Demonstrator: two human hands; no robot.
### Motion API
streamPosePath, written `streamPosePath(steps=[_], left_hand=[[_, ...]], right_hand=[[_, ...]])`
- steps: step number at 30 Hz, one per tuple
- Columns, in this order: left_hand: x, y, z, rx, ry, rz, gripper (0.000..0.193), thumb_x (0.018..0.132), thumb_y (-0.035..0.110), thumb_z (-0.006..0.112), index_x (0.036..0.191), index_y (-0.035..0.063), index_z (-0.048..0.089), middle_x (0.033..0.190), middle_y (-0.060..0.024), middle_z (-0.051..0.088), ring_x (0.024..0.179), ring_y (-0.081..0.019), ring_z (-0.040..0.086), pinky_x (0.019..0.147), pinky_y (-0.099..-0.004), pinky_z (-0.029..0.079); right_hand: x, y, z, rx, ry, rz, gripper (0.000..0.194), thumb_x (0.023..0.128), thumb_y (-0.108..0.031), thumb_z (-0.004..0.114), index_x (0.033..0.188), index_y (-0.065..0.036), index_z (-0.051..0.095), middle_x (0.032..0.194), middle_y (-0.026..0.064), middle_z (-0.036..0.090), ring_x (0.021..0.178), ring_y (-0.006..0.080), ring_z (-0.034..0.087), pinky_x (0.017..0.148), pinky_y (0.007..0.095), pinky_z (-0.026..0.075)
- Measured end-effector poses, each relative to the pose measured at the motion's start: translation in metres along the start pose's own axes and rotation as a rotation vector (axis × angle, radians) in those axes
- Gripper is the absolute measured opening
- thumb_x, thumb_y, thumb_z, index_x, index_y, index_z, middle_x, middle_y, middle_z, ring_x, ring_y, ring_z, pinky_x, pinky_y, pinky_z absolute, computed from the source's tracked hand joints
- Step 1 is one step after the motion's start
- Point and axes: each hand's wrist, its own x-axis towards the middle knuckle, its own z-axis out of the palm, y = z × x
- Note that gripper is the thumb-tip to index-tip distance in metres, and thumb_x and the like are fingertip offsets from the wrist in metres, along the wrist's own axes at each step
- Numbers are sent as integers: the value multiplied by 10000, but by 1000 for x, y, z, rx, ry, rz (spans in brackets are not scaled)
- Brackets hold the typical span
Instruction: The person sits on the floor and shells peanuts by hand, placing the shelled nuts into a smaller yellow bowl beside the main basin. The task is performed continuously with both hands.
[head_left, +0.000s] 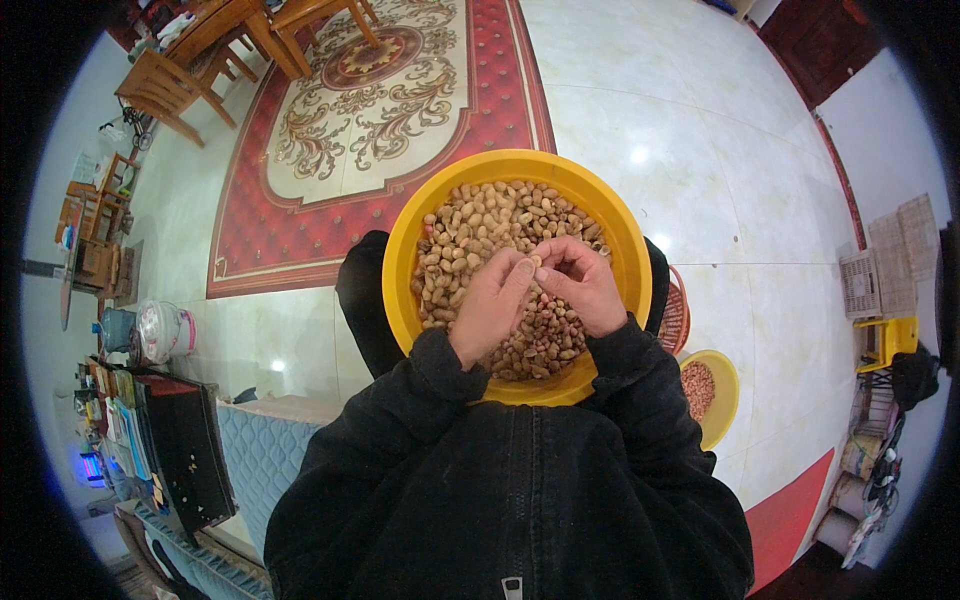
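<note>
A large yellow plastic basin (400, 247) rests on my lap, filled with unshelled peanuts (480, 217). Over the middle of the heap, my left hand (491, 300) and my right hand (581, 285) meet at the fingertips. Between them is a small pale peanut (535, 261), pinched by thumb and fingers of both hands; whether its shell is cracked cannot be told. Smaller, darker peanuts (544, 337) lie below my hands. On the floor at the right, a smaller yellow bowl (726, 397) holds reddish shelled peanut kernels (699, 390).
A red plastic basket (677, 311) stands on the floor by my right leg, partly hidden. Beyond the basin lies a patterned red rug (300, 247), with wooden chairs (169, 86) at the upper left. A blue quilted cover (266, 457) is at my left.
</note>
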Motion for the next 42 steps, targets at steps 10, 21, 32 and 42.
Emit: streamPosePath(steps=[10, 21, 32, 42], left_hand=[[-1, -4, 0, 427, 54, 251, 258, 1038, 240, 468, 958, -2, 510, 760, -119, 537, 699, -194, 538, 661, -341, 454], [2, -11, 4, 624, 153, 349, 256, 1039, 220, 427, 947, -2, 516, 747, -227, 550, 705, -404, 566, 639, -419, 442], [9, -18, 2, 137, 178, 99, 342, 1053, 276, 388, 867, 20, 518, 658, -59, 517, 555, -165, 510, 516, -320, 414], [18, -18, -7, 607, 449, 520, 280, 1035, 261, 460, 940, 34, 594, 664, -26, 530, 489, -101, 462, 444, -253, 372]], right_hand=[[-1, 1, 1, 63, -18, 7, 123, 954, -109, 617, 1038, -23, 594, 863, 8, 605, 690, 67, 559, 634, 223, 484], [-4, 18, 17, -93, 152, 87, 107, 906, -78, 591, 984, -8, 572, 919, 77, 611, 897, 148, 580, 818, 296, 480], [-3, 4, 33, 198, 153, 130, 60, 952, -17, 492, 968, -56, 450, 672, 13, 482, 517, 68, 414, 457, 238, 357], [-6, 14, 15, 568, 155, 392, 67, 950, -124, 543, 960, -60, 561, 774, 26, 544, 634, 115, 488, 551, 254, 413]])
